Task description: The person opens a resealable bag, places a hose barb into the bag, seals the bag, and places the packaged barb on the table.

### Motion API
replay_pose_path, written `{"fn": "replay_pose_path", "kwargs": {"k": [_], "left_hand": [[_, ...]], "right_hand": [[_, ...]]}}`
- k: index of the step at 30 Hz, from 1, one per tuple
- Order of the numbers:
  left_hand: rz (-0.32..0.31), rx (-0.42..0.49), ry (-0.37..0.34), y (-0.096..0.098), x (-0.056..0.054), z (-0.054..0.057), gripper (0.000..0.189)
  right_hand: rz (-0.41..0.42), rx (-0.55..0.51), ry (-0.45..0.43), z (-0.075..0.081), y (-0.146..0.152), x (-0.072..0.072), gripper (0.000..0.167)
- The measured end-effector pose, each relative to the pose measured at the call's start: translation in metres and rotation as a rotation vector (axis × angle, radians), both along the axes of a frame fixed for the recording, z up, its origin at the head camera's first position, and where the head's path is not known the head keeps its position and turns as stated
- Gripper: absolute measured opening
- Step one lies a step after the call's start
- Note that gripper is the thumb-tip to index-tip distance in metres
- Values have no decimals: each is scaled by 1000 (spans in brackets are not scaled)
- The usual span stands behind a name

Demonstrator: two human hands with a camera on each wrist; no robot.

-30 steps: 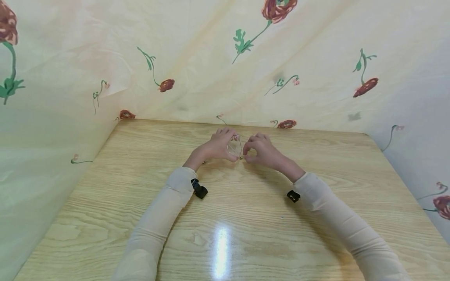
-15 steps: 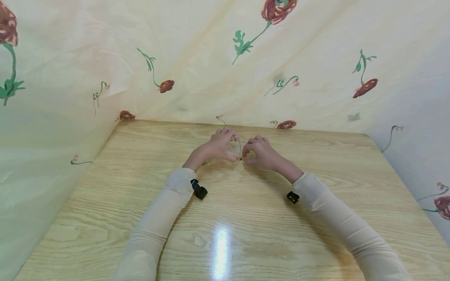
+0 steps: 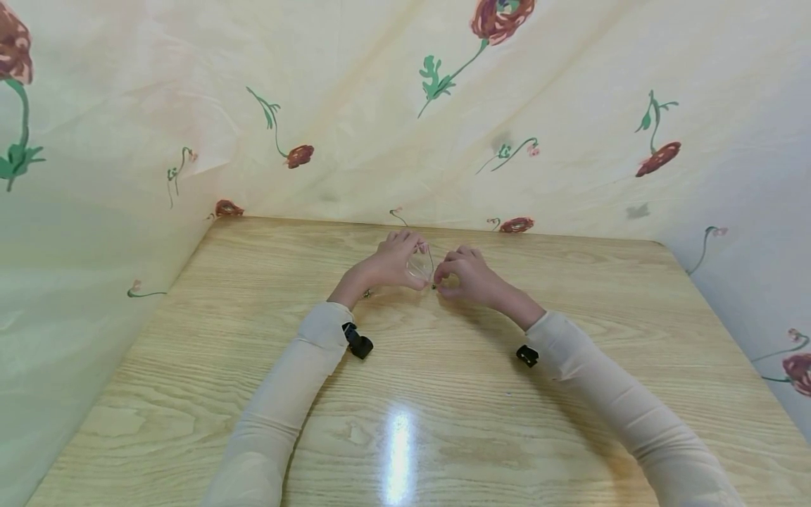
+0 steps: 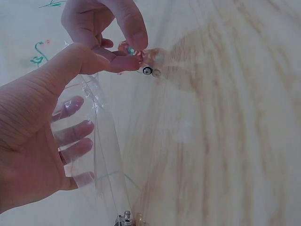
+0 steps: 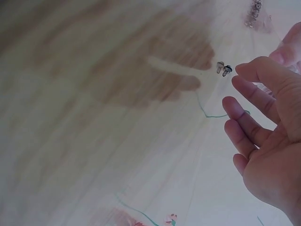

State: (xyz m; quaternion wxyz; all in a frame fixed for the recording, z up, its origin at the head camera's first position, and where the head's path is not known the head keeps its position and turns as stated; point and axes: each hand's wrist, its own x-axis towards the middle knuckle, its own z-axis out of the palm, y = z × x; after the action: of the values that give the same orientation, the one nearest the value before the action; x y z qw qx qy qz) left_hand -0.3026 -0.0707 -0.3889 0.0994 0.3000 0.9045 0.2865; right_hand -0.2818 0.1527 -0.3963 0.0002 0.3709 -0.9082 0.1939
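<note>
Head view first, and a flower-printed cloth [image 3: 374,84] is filling the background, hanging behind a wood-grained surface [image 3: 456,408] that's catching a bright streak of light. Two pale sleeves [image 3: 262,415] are stretching forward across it, and out of them the hands are working near the far edge — facing each other! The left hand [image 3: 391,265] is curving its grip around a clear plastic bag [image 4: 107,146], thumb on one side, fingers showing through the film on the other. Across from it the right hand [image 3: 474,278] is bending thumb and index finger towards each other, the tips looking slightly apart in the left wrist view. The bag is sitting between the two hands, its film folding down the middle. Black wrist pieces [image 3: 361,345] are jutting from both cuffs. Down by the left wrist a small cluster of metal parts [image 4: 125,219] is sitting on the surface. And the smallest of all — a single metal fitting [image 5: 227,70] with a dark ring is lying right by the right fingertips; whether they're touching it, I can't tell.
</note>
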Motion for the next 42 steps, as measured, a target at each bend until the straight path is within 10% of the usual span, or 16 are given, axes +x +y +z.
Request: {"fn": "replay_pose_path", "kwargs": {"k": [42], "left_hand": [[6,39,-18,-1,-1,-2,54]], "right_hand": [[43,42,-26,-4,-3,1,8]]}}
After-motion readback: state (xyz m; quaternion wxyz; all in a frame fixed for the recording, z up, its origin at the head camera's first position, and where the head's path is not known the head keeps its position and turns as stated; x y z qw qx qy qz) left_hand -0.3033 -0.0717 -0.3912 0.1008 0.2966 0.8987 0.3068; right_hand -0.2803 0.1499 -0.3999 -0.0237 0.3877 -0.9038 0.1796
